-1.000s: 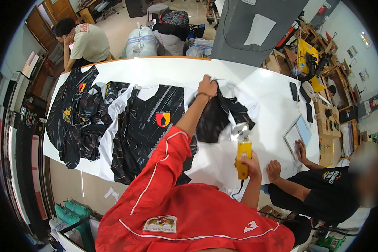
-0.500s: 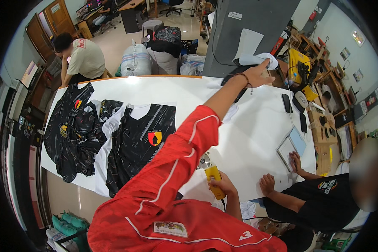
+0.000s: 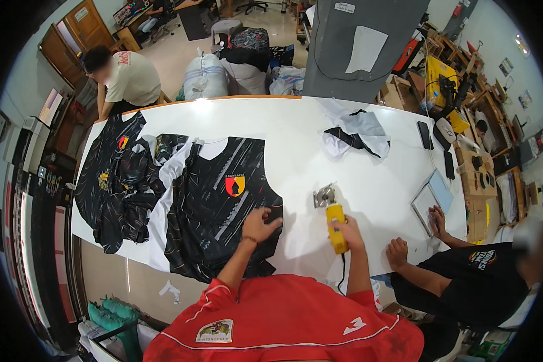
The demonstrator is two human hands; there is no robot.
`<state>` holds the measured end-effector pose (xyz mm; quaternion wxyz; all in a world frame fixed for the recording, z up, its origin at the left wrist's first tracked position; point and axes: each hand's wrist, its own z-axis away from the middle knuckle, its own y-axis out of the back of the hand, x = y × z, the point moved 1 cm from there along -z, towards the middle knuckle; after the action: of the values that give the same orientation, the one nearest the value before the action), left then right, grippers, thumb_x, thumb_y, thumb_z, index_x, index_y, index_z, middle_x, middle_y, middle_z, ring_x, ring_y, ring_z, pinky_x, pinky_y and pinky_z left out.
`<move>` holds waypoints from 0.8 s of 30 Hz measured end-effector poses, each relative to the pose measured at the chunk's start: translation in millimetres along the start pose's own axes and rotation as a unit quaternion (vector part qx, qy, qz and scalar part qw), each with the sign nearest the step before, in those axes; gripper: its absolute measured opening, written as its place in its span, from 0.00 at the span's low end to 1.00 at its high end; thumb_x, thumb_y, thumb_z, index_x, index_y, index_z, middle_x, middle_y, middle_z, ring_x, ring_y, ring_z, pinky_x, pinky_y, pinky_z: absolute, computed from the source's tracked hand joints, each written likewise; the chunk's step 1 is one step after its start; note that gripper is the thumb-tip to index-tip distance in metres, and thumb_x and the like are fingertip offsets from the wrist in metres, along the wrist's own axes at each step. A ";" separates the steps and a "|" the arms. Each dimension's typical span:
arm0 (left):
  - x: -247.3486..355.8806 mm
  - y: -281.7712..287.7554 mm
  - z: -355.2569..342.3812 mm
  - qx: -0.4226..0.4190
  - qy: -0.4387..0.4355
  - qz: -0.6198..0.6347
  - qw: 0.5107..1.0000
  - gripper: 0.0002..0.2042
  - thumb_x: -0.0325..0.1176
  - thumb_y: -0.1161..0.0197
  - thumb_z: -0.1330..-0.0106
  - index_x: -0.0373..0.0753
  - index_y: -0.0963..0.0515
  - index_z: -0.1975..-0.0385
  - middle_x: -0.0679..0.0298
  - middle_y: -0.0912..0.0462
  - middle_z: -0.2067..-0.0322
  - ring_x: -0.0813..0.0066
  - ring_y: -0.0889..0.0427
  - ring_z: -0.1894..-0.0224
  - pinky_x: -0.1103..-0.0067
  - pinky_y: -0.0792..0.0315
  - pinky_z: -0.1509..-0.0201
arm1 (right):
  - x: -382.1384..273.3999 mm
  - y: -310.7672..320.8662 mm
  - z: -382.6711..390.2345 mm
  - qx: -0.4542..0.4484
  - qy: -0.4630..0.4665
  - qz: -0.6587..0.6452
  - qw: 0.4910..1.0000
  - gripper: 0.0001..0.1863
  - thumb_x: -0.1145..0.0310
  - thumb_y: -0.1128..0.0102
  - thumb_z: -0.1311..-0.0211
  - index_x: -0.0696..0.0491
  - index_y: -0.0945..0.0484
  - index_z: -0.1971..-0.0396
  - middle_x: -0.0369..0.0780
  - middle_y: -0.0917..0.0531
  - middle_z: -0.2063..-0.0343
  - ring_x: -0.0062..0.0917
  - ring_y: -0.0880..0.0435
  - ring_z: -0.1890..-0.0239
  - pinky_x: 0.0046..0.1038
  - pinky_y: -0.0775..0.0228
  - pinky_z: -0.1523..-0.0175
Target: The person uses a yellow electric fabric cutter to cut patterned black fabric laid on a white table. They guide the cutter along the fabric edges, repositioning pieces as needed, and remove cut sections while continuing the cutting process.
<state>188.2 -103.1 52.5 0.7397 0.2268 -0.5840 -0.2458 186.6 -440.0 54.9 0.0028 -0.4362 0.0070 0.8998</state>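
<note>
My right hand [image 3: 350, 234] is wrapped round the yellow body of a corded electric rotary cutter [image 3: 336, 224], whose round metal head rests on the white table. My left hand [image 3: 261, 226] lies at the right part of a black patterned jersey panel [image 3: 214, 205] with a red and yellow crest. Its thumb stands apart from the fingers and nothing shows in its grasp. Beside that panel, white cloth and a heap of further black jersey pieces [image 3: 123, 187] spread to the left. Grey, white and black fabric scraps [image 3: 362, 133] lie crumpled at the far right.
The white table [image 3: 308, 157] curves across the view. At right, a co-worker in a black shirt [image 3: 482, 274] touches a flat tablet-like board [image 3: 425, 205]; phones [image 3: 425, 135] lie beyond. A grey pillar [image 3: 368, 48] rises behind the table. Another person [image 3: 130, 81] sits far left.
My left hand has come back from the far right to the black panel. A cloth that was in the air near it now lies among the scraps. The cutter shows in fuller view.
</note>
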 end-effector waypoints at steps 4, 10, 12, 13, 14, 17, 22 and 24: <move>-8.6 -27.4 55.9 0.065 -0.075 -0.143 0.985 0.32 0.53 0.21 0.46 0.40 0.20 0.45 0.56 0.21 0.50 0.53 0.22 0.44 0.62 0.25 0.41 | -15.4 24.7 -56.0 0.127 0.103 0.129 0.978 0.30 0.60 0.20 0.49 0.64 0.19 0.51 0.48 0.12 0.64 0.34 0.10 0.66 0.34 0.17 0.62; -39.4 -53.0 61.1 0.089 -0.136 -0.204 0.965 0.21 0.44 0.27 0.38 0.41 0.22 0.50 0.57 0.22 0.56 0.55 0.21 0.50 0.60 0.26 0.48 | -68.0 32.1 -97.3 0.297 0.125 0.334 0.886 0.39 0.48 0.21 0.47 0.59 0.22 0.42 0.52 0.11 0.57 0.44 0.10 0.55 0.44 0.18 0.48; -48.2 -55.8 56.9 0.092 -0.141 -0.204 0.965 0.18 0.39 0.30 0.36 0.40 0.23 0.51 0.56 0.21 0.56 0.53 0.21 0.51 0.60 0.26 0.48 | -74.8 24.9 -97.9 0.328 0.105 0.341 0.875 0.38 0.51 0.19 0.49 0.56 0.22 0.42 0.50 0.12 0.55 0.43 0.11 0.53 0.46 0.21 0.44; -52.3 -57.3 56.7 0.095 -0.138 -0.198 0.966 0.16 0.35 0.31 0.35 0.39 0.23 0.51 0.55 0.21 0.56 0.52 0.21 0.51 0.60 0.26 0.47 | -78.3 21.4 -97.6 0.344 0.095 0.345 0.868 0.38 0.52 0.18 0.50 0.54 0.23 0.42 0.49 0.12 0.54 0.43 0.12 0.52 0.47 0.22 0.42; -53.1 -58.4 54.8 0.098 -0.135 -0.193 0.967 0.14 0.32 0.33 0.35 0.39 0.23 0.51 0.54 0.20 0.56 0.52 0.21 0.51 0.60 0.26 0.47 | -79.3 12.5 -94.0 0.367 0.143 0.391 0.832 0.39 0.53 0.18 0.52 0.53 0.23 0.41 0.49 0.15 0.49 0.43 0.16 0.46 0.48 0.25 0.38; -16.8 -43.5 63.4 0.119 -0.171 -0.063 0.976 0.13 0.26 0.36 0.34 0.36 0.24 0.51 0.52 0.20 0.55 0.49 0.21 0.50 0.60 0.26 0.46 | -61.6 -16.1 -75.9 0.266 0.347 0.439 0.785 0.47 0.57 0.16 0.58 0.50 0.28 0.34 0.48 0.27 0.34 0.44 0.31 0.29 0.48 0.35 0.28; 84.1 16.4 93.7 -0.067 -0.151 0.240 0.957 0.09 0.28 0.36 0.28 0.36 0.27 0.53 0.52 0.17 0.64 0.50 0.14 0.63 0.67 0.22 0.58 | -61.4 -123.3 0.5 -0.115 0.497 0.428 0.746 0.43 0.64 0.20 0.56 0.40 0.24 0.33 0.44 0.28 0.31 0.48 0.34 0.27 0.45 0.44 0.23; 127.1 65.0 109.4 -0.071 -0.241 0.210 0.945 0.10 0.31 0.34 0.27 0.36 0.28 0.56 0.52 0.19 0.73 0.52 0.13 0.69 0.69 0.23 0.64 | -64.7 -124.3 -7.6 -0.181 0.484 0.317 0.796 0.24 0.69 0.27 0.48 0.50 0.16 0.47 0.42 0.15 0.49 0.40 0.17 0.43 0.38 0.28 0.37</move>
<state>113.0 -137.8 212.2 0.6258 -0.0203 -0.7602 -0.1735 234.0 -315.7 99.7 -0.3648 -0.7806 -0.0174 0.5073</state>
